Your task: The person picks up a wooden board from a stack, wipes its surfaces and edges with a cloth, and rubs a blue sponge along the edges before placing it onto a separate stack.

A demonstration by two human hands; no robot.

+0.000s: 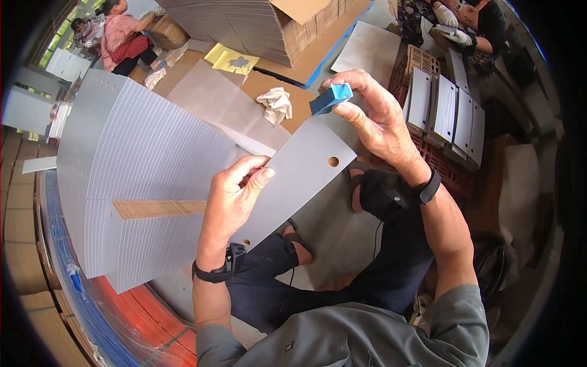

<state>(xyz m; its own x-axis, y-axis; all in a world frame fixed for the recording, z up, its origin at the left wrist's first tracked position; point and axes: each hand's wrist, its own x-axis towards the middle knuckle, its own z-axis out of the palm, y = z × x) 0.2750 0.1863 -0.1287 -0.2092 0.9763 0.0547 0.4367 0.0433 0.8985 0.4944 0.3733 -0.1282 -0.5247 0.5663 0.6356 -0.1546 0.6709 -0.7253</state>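
Note:
My left hand [235, 196] grips a long grey panel [299, 174] near its lower end; the panel has a round hole near its upper end and a smaller one near the bottom. My right hand [373, 113] pinches a small blue block [331, 98] right at the panel's upper edge. A large fanned stack of similar grey panels [131, 177] lies to my left, with a bare brown strip across it.
A crumpled white cloth [276, 104] lies on the floor ahead. Grey panels stand in a brown crate [443, 113] at right. Cardboard stacks [263, 24] sit at the top. One person works at top left [122, 33], another with white gloves at top right [465, 24].

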